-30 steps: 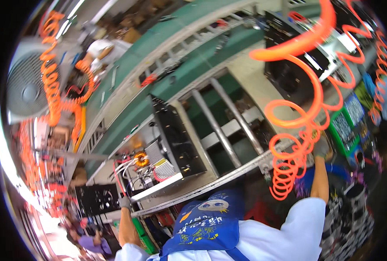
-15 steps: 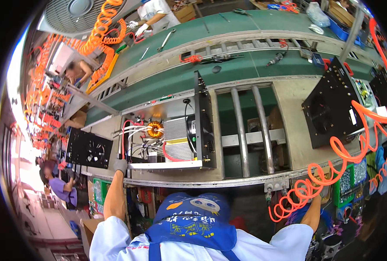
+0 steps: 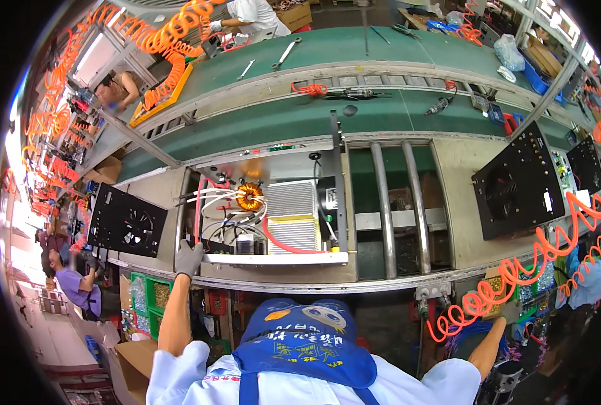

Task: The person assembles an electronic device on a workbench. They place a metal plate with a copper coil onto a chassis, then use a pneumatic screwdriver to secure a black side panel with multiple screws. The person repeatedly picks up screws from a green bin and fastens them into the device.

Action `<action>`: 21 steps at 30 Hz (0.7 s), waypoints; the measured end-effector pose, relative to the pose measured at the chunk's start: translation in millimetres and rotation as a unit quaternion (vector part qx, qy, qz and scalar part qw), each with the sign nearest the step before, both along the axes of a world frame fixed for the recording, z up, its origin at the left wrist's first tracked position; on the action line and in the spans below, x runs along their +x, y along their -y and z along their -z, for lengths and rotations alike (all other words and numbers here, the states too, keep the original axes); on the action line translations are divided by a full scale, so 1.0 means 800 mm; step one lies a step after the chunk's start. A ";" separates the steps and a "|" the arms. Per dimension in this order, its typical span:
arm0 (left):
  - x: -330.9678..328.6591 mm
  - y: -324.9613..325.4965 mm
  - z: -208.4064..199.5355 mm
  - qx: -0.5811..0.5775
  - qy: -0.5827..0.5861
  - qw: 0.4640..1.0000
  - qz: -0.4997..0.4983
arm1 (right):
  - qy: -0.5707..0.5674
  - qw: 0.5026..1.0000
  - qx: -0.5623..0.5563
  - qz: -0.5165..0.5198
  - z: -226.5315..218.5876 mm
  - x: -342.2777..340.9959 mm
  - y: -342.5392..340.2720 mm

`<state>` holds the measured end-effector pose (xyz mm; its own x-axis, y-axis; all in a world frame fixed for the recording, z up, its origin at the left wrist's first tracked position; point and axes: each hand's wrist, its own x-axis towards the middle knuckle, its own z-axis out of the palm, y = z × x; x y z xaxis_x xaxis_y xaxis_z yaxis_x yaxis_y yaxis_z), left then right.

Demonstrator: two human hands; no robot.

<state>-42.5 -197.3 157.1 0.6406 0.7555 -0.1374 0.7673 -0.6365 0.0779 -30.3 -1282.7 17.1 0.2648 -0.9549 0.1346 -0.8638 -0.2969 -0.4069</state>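
Observation:
An open metal chassis [image 3: 273, 258] with a ribbed silver heat sink [image 3: 291, 206], a copper-wound ring coil [image 3: 249, 196] and white and red wires lies on the workbench before me. A tall black end panel closes its right side. My left hand [image 3: 189, 259], in a grey glove, is closed round the chassis's near left corner, beside the red wire. My right hand [image 3: 510, 312] reaches down below the bench edge at the right, among small-parts bins [image 3: 493, 290]. An orange coiled hose passes close by it, and its fingers are hidden.
Metal rollers [image 3: 383, 216] cross a gap right of the chassis. Black fan panels stand at left [image 3: 128, 219] and right [image 3: 520, 185]. A green conveyor [image 3: 246, 131] runs behind, with wrenches on the upper surface [image 3: 287, 52]. An orange coiled hose [image 3: 516, 277] hangs at right. Other people work at left and far side.
My view has shifted. The chassis's black end panel, earlier showing its outer face, now appears nearly edge-on. My left hand stays at the corner; my right hand is slightly farther right among the bins.

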 end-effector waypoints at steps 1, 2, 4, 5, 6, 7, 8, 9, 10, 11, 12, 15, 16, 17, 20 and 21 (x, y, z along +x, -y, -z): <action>0.004 0.001 -0.013 -0.004 -0.022 1.000 0.020 | 0.020 0.999 -0.016 0.036 -0.021 -0.010 -0.003; 0.009 -0.004 -0.022 -0.001 -0.044 0.999 0.028 | 0.041 0.996 -0.032 0.069 -0.044 -0.019 -0.005; 0.013 -0.025 -0.027 -0.023 -0.001 0.999 0.044 | 0.234 0.967 -0.055 0.079 -0.093 -0.041 -0.047; -0.002 -0.045 -0.029 -0.036 0.013 0.999 0.038 | 0.362 0.931 -0.034 0.026 -0.127 -0.036 -0.073; -0.002 -0.056 -0.035 -0.022 0.038 0.998 0.054 | 0.294 0.939 -0.177 -0.002 -0.179 -0.035 -0.143; -0.004 -0.074 -0.030 -0.007 0.073 0.993 0.091 | 0.334 0.924 -0.181 -0.030 -0.231 -0.034 -0.216; 0.003 -0.093 -0.027 -0.020 0.101 0.989 0.109 | 0.374 0.907 -0.184 -0.060 -0.272 -0.030 -0.286; 0.012 -0.100 -0.030 -0.079 0.122 0.981 0.126 | 0.368 0.904 -0.193 -0.101 -0.326 -0.028 -0.375; 0.015 -0.119 -0.015 -0.161 0.165 0.962 0.149 | 0.361 0.902 -0.194 -0.138 -0.364 -0.025 -0.465; 0.025 -0.134 0.005 -0.212 0.197 0.937 0.195 | 0.356 0.898 -0.197 -0.169 -0.386 -0.020 -0.539; 0.038 -0.143 0.012 -0.296 0.187 0.915 0.203 | 0.385 0.870 -0.173 -0.253 -0.381 -0.013 -0.595; 0.049 -0.168 0.055 -0.349 0.215 0.881 0.239 | 0.239 0.805 -0.065 -0.540 -0.342 0.017 -0.802; 0.054 -0.171 0.061 -0.366 0.191 0.876 0.249 | 0.190 0.784 0.080 -0.585 -0.355 0.027 -0.898; 0.057 -0.175 0.059 -0.384 0.171 0.870 0.257 | 0.200 0.694 0.196 -0.663 -0.331 0.041 -0.956; 0.064 -0.172 0.061 -0.493 0.192 0.814 0.240 | 0.051 0.538 0.268 -0.798 -0.282 0.064 -1.114; 0.071 -0.171 0.061 -0.535 0.214 0.786 0.227 | 0.009 0.492 0.226 -0.841 -0.260 0.072 -1.148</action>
<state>14.0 -60.2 108.1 0.9708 0.0352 -0.2372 0.2388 -0.2325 0.9428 27.7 -364.5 225.4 0.7338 0.6790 0.0250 0.4528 -0.4613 -0.7630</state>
